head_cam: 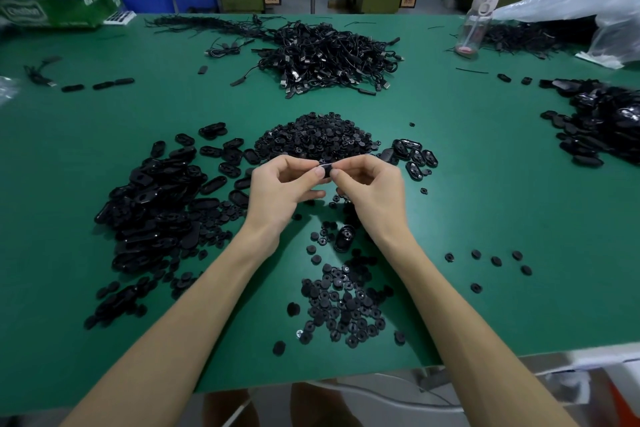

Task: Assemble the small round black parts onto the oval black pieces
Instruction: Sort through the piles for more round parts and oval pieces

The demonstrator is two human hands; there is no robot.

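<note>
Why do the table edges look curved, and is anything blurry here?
Head view: the wide-angle lens bows the green table edges; the centre is sharp around both hands, left hand, right hand, while the plastic bag and corners smear.

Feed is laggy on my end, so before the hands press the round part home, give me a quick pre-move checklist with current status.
1. Black piece pinched between left hand and right hand: ok.
2. Round part seated square on it: cannot tell, fingers cover it.
3. Hands raised above the green table: ok.
4. Round-part pile close behind the hands: ok.
5. Oval pieces within left-side reach: ok.
6. Work area tidy: not ok, loose round parts scattered under the forearms.
</note>
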